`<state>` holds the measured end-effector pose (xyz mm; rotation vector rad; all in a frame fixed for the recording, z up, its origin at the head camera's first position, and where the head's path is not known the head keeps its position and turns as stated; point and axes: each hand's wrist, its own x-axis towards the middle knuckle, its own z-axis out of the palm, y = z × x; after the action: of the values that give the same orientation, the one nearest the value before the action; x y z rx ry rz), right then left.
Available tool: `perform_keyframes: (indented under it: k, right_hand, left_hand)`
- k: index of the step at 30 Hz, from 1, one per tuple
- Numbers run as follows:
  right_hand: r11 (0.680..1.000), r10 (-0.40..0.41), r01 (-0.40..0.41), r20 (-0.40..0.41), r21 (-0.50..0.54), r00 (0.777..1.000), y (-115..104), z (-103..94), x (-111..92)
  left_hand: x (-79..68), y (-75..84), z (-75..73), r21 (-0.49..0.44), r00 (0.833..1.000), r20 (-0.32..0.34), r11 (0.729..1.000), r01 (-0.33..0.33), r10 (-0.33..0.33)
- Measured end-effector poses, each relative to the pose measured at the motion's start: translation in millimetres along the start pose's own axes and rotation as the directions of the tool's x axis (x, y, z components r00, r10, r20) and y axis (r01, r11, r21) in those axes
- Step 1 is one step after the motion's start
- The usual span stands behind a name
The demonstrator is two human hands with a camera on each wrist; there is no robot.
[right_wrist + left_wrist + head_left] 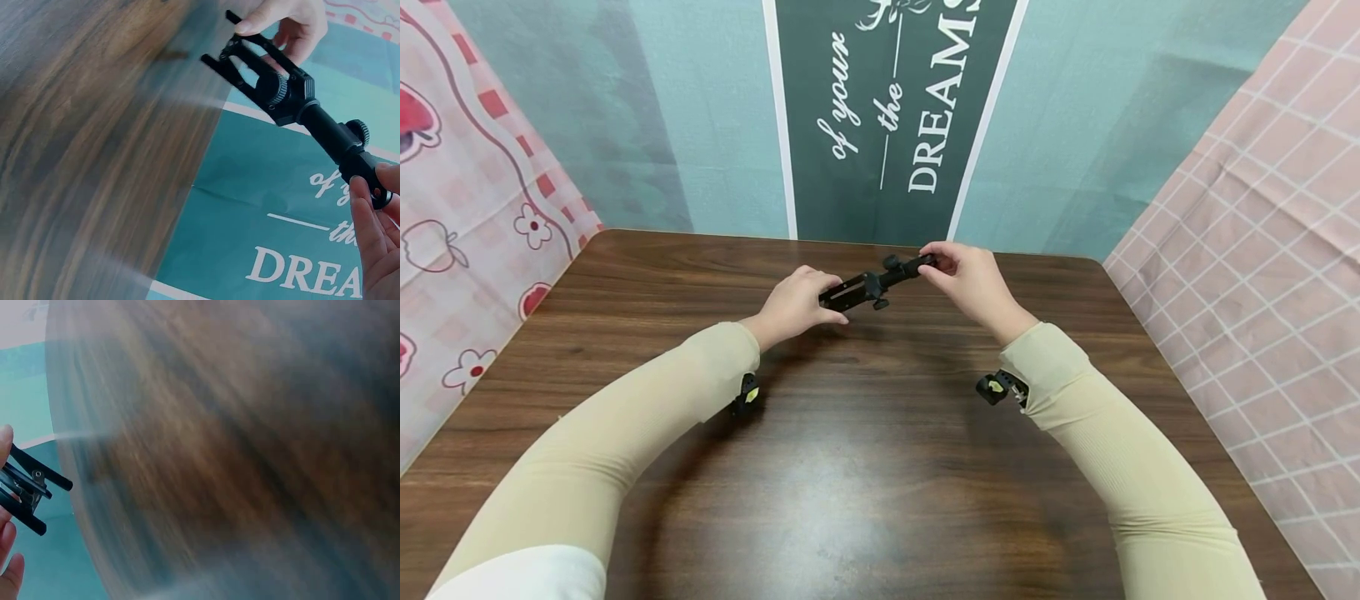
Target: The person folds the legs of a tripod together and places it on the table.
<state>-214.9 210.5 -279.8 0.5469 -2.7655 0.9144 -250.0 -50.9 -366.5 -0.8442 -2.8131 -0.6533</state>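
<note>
Above the far part of the table, a small black tripod [874, 286] is held between both hands, lying nearly level with its right end slightly higher. My left hand [796, 304] grips the leg end with fingers and thumb. At the opposite end, my right hand [970, 279] pinches the head of the tripod. In the right wrist view the tripod [324, 131] shows folded legs, a collar, a central tube and round knobs. Only the leg tips [57, 479] appear at the left edge of the left wrist view, beside a few fingertips.
The dark wooden table [865, 467] spreads under both arms. Behind it hangs a teal cloth [715, 125] with a dark lettered panel [880, 208]. Patterned pink cloths stand along the left [490, 275] and right [1262, 275] sides. Small black wrist devices [992, 387] sit under the cuffs.
</note>
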Motion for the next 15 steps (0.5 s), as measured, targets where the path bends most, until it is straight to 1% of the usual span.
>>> perform_keyframes:
  k: [3,7,11,15]
  right_hand:
    - [0.999,0.036,-0.036,0.02,-0.015,0.999,4,1.6,0]
    - [0.997,0.071,-0.07,0.04,-0.023,0.997,10,3.7,0]
    - [0.997,0.073,-0.073,0.057,-0.016,0.996,15,5.9,1]
    - [0.997,0.071,-0.071,0.068,-0.008,0.995,19,7.5,2]
  left_hand:
    - [1.4,-2.7,-0.7,0.041,1.0,-0.017,0.999,-0.022,0.023]
    - [1.5,-5.0,-1.7,0.055,0.999,-0.022,0.998,-0.029,0.03]
    - [1.4,-5.8,-2.9,0.054,0.999,-0.024,0.998,-0.025,0.027]
    - [2.3,-7.5,-2.7,0.065,0.999,-0.022,0.997,-0.039,0.041]
